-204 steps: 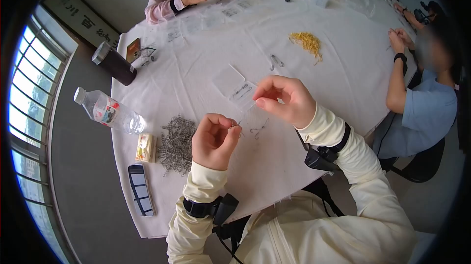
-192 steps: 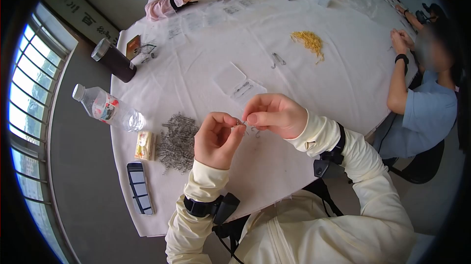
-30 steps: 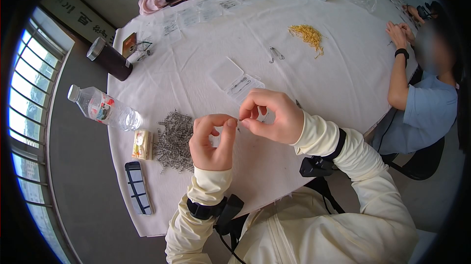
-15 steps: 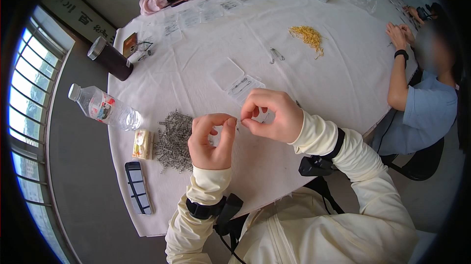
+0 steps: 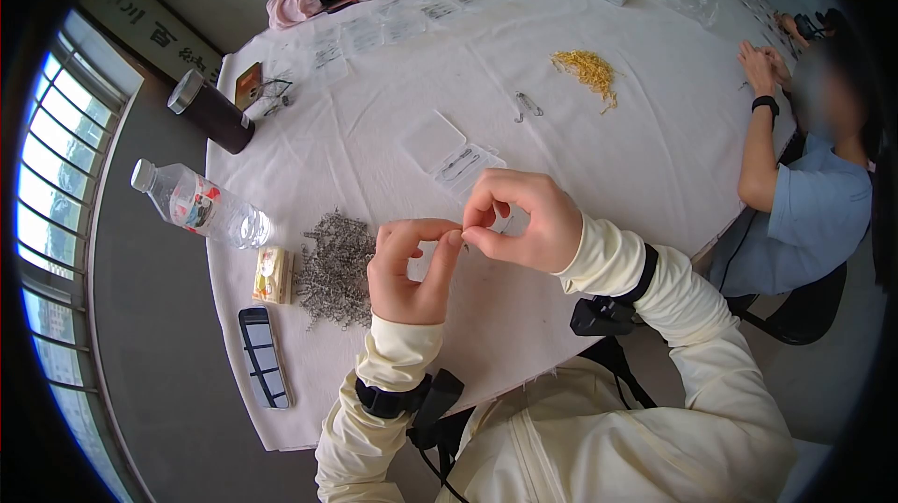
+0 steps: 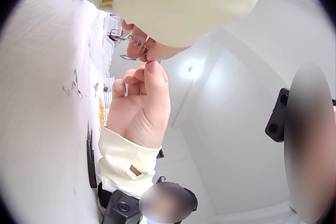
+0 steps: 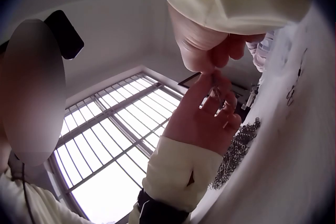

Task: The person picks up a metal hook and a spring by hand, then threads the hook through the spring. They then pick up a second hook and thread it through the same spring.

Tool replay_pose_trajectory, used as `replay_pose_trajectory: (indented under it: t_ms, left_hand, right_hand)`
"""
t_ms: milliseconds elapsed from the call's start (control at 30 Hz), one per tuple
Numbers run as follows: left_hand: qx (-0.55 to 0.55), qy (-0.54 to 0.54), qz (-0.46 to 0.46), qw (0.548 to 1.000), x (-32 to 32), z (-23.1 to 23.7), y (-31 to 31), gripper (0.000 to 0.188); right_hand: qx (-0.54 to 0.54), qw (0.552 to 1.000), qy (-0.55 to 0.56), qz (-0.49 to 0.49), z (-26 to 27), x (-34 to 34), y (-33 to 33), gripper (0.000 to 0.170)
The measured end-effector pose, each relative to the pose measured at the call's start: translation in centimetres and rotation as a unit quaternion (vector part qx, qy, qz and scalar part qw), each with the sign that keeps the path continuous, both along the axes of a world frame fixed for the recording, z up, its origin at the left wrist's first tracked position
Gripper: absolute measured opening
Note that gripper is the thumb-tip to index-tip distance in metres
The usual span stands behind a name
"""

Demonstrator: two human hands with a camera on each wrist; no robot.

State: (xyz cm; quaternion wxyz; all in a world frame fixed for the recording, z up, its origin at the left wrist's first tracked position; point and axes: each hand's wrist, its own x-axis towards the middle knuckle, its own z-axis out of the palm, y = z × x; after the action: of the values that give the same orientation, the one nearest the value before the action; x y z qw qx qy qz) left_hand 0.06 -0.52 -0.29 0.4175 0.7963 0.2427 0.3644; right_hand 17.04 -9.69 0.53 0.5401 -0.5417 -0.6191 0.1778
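Metallic and tiny between the fingertips in the head view: brings left hand and right hand together, thumb and forefinger of each set narrow, on the near side of an open plastic case. Could slip from so thin a pinch, then drop onto the white cloth or get lost in the metal pile at left.

In the left wrist view, shows a coiled metal piece held in the left hand's bent fingers, close to curved wires. Could snag skin or tangle there if pulled askew. Meets the left fingertips with the right thumb, other right fingers loosely curled.

In the right wrist view, shows metal again among the left fingers, with the right hand's pinch at their tips. Seems to grip one end; cannot tell how firmly. Could spring loose through uneven pressure.
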Motion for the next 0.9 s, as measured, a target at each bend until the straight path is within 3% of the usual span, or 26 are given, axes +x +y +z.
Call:
replay_pose_trajectory:
  t_ms: [200, 500, 567, 600, 667, 900]
  left_hand:
    - [0.048, 0.022, -0.009, 0.999, 0.0, 1.2, -0.2, 0.008]
    - [0.09, 0.045, -0.033, 0.994, -0.1, 1.3, -0.1, 0.007]
    - [-0.056, 0.028, -0.058, 0.996, -0.3, 0.8, 0.0, 0.006]
    - [-0.057, 0.029, -0.058, 0.996, -0.3, 0.5, 0.1, 0.006]
    - [-0.236, -0.02, -0.098, 0.967, -0.4, 0.0, 0.3, 0.009]
    - [-0.229, -0.009, -0.096, 0.969, -0.5, -0.1, 0.4, 0.013]
  right_hand:
    - [-0.056, 0.996, 0.051, 0.055, -0.1, 0.4, 0.0, 0.005]
    - [-0.021, 0.999, -0.009, 0.047, 0.5, 0.7, -0.3, 0.01]
    - [-0.002, 0.997, -0.059, 0.04, 0.7, 0.9, -0.3, 0.013]
    - [-0.003, 0.997, -0.059, 0.04, 0.7, 0.9, -0.3, 0.013]
    - [0.003, 0.996, -0.08, 0.036, 0.8, 0.9, -0.3, 0.012]
    - [0.006, 0.998, -0.053, 0.029, 0.8, 0.7, -0.3, 0.013]
